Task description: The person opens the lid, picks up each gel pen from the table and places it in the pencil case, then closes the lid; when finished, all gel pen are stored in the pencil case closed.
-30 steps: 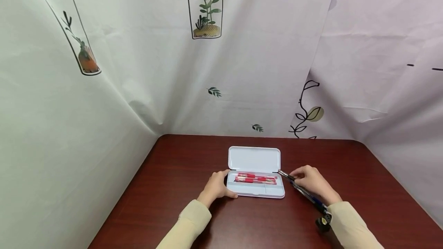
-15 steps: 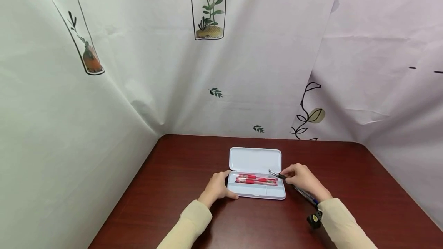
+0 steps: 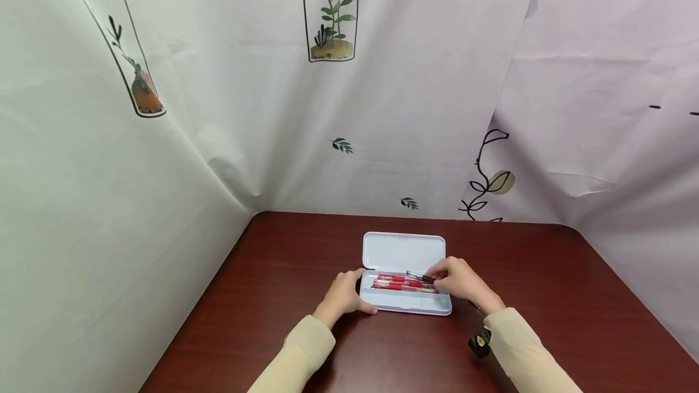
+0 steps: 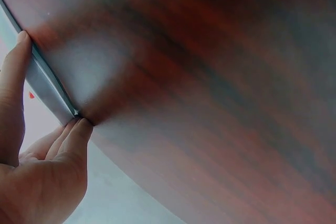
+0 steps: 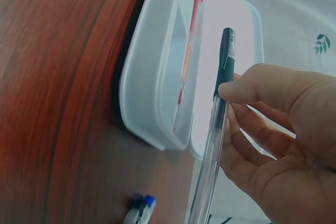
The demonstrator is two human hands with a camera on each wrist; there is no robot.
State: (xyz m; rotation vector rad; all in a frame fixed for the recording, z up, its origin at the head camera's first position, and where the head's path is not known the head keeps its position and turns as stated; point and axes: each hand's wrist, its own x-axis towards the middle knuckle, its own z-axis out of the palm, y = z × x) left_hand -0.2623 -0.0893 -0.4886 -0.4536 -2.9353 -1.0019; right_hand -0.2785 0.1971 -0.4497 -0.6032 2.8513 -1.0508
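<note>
Black pen (image 3: 419, 276) is pinched in your right hand (image 3: 457, 279), hanging just over the open white pencil case (image 3: 406, 305) in the middle of the bench (image 3: 273, 272). From the head view the red pens (image 3: 404, 284) already lie side by side in the tray, and your left hand (image 3: 343, 296) is curled round the case's left end, thumb on the near edge, pinning it down.

Left wrist view: mostly bench and blur, but you can see your fingers (image 4: 73, 135) and thumb clamped on the corner of the case (image 4: 50, 85). Good, keep that.

Right wrist view: thumb and fingers (image 5: 247, 90) grip the clear barrel of the pen (image 5: 218, 129) just under its black cap, well off-centre, with the cap end toward the lid. Two more pens (image 5: 140, 208), one with a blue cap, lie on the bench near the case.

What I'd watch, just my guess: gripped that near the cap, the long tail could swing and catch the case's rim, so the pen ends up crosswise on the red ones. And if your left hand lets up, a nudge could skid the light case across the bench.
</note>
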